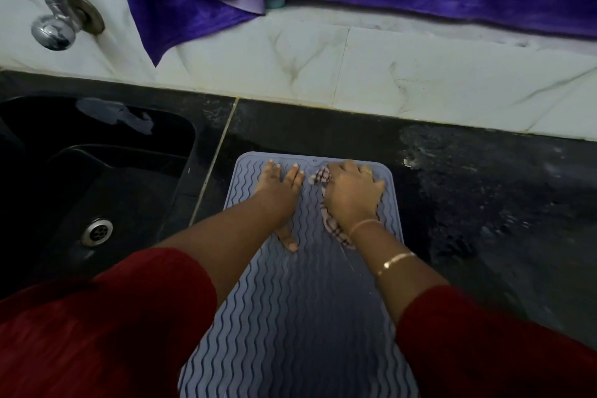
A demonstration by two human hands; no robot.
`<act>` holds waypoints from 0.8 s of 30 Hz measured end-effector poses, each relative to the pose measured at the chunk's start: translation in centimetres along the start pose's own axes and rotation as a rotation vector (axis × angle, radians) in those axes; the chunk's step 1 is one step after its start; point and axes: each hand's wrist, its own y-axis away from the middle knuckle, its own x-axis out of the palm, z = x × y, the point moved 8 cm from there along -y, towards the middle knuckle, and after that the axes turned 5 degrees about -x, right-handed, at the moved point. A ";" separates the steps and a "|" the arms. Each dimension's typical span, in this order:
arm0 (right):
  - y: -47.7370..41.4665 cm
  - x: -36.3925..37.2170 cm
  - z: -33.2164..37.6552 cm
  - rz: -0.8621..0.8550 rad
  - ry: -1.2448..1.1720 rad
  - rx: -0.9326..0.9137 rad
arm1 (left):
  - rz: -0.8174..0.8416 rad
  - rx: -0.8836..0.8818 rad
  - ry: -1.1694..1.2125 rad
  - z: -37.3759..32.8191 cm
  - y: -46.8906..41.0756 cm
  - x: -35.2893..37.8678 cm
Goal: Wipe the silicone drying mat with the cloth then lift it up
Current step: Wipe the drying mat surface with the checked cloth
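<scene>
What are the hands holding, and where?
The right hand grips the cloth by its middle, both ends sticking out. The left hand holds nothing; it lies flat on the mat.

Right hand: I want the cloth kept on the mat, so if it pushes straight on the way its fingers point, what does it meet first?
Most likely the far rim of the mat, just ahead of the right hand and its cloth; past that, dark counter, then the tiled wall.

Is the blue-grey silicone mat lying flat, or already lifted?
Flat: the blue-grey ribbed silicone mat lies spread on the black stone counter, the left hand pressing it; no visible edge is raised.
</scene>
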 end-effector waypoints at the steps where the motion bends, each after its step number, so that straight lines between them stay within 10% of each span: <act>1: -1.0 0.1 0.0 0.003 0.007 0.014 | 0.002 0.000 0.005 0.0 -0.1 0.1; 24: 4.7 0.0 1.1 0.022 0.080 -0.135 | -0.039 0.037 0.060 0.3 -0.6 0.5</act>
